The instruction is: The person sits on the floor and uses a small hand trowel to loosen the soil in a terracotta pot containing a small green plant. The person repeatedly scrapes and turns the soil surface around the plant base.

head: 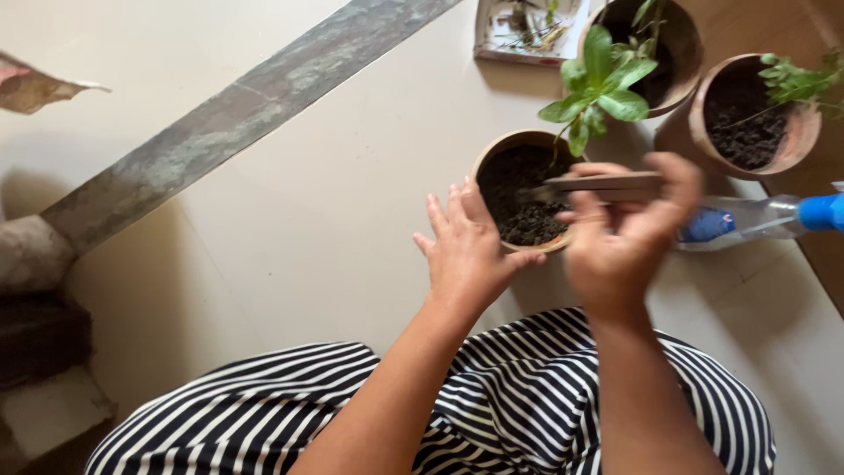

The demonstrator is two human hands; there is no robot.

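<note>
Striped black-and-white cloth (527, 405) fills the bottom of the frame, across the person's lap. Both forearms rise from it toward centre.

Left hand (464, 251): fingers spread flat, thumb and palm against the near rim of the clay pot (489, 167). Grip open, holding nothing.

Right hand (626, 230): blurred, fingers pressed around a thin flat brown tool (598, 186) held level, its tip over the soil.

Pot sits on the pale floor (334, 202), just above centre; round, terracotta, dark crumbly soil, a leafy green stem (598, 88) leaning out at its far right edge.

Right of the hands, a clear plastic bottle (747, 220) lies on its side, blue label, blue cap at right edge.

Farther, upper right: two more clay pots (796, 132), soil and small green plants. Top centre, a flat square whitish package (527, 31), details blurred.
</note>
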